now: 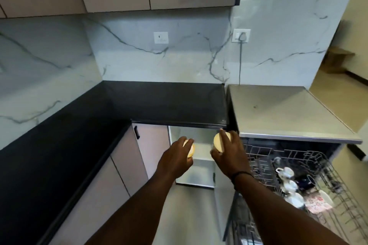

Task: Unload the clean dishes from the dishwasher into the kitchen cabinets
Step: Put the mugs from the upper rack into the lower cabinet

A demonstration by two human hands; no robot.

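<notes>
Putting two cream cups away, one gripped in each hand.

Left hand [177,160] holding cream cup [190,150], right hand [229,155] holding second cup [220,141], both just before open cabinet [201,165]; next, set down gently inside on shelf.

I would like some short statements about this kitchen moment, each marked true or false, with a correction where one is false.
1. Each hand holds a pale round dish. True: the left hand grips one pale dish, the right hand another pale dish.
2. The lower cabinet in front of the hands is closed. False: it is open, and its white shelves show.
3. The dishwasher rack is pulled out on the right. True.
4. The rack holds no dishes. False: white cups and other pieces remain in it.
5. A pot stands on the black countertop. False: none shows there.
</notes>
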